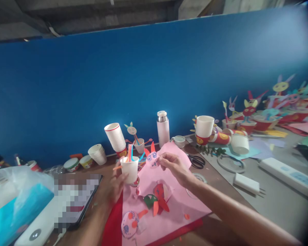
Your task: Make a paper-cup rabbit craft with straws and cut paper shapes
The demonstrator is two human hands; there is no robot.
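My left hand [118, 182] is closed round a white paper cup [129, 171] with several coloured straws [130, 153] standing in it; an orange straw pokes out at its left side. In the fingertips of my right hand [170, 163] is a pink paper rabbit face [152, 159] with drawn eyes and orange-red ears. The face is just right of the cup, above pink paper [179, 201]. On that paper lie a red paper rabbit face [159, 193] with orange ears, a green paper piece [150, 201] and another pink rabbit face [130, 223].
Stacked paper cups [114, 136], a thermos [163, 130] and a finished rabbit cup [138, 145] stand along the blue wall. Black scissors [197, 161] lie right of the paper. A power strip [292, 174], charger [248, 183] and several rabbit figures [249, 111] are farther right; a phone [86, 198] lies left.
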